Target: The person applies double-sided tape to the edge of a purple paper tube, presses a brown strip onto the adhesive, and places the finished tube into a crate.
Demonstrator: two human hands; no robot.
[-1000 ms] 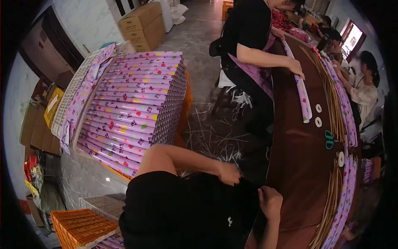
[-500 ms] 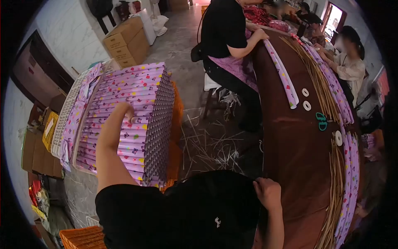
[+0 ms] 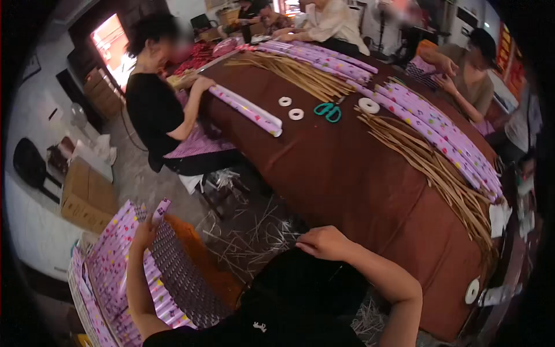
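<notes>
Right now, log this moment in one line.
left hand: grips glossy purple patterned tube | right hand: near black shirt | green-handled scissors: on brown-covered table

The room has pale walls [image 3: 43, 202] and a smooth grey floor [image 3: 124, 173]. Bright light comes through an open doorway [image 3: 113, 49] at the far left. Brown cardboard boxes [image 3: 89, 194] stand near the left wall. A long worktop with dark brown covering [image 3: 347, 168] crosses the room, and thin pale strips [image 3: 254, 234] lie scattered beside it.
</notes>
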